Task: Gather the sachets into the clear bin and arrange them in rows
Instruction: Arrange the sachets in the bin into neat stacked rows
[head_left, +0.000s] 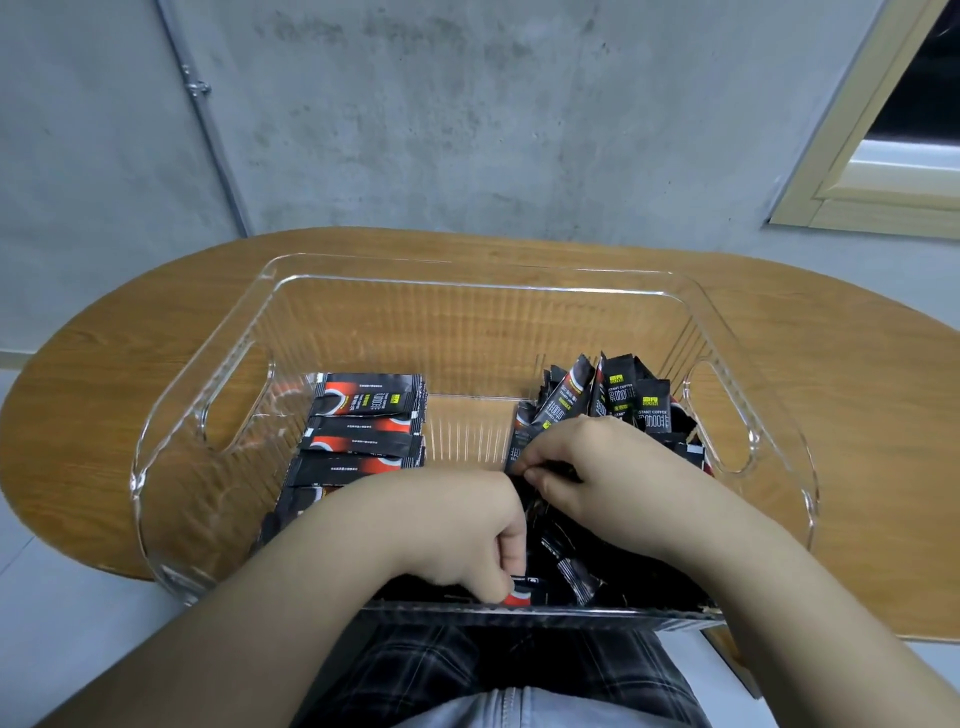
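A: Two masses of black sachets are seen inside the clear bin (218, 358); a bare strip of floor is left between them, open to the far wall.

B: Orientation?

A: The left row (363, 426) is laid flat, long axes crosswise, overlapping. The right pile (613, 400) is jumbled, several tilted upright.

B: Hands?

A: A red-marked sachet (519, 597) is pinched by the left hand (447, 530) at the near wall. Sachets from the pile are pinched by the right hand (602, 467).

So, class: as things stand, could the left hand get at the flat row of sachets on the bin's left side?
Probably yes. The left hand is already inside the clear bin, pinching a sachet near the front wall; the flat row lies uncovered just beyond it.
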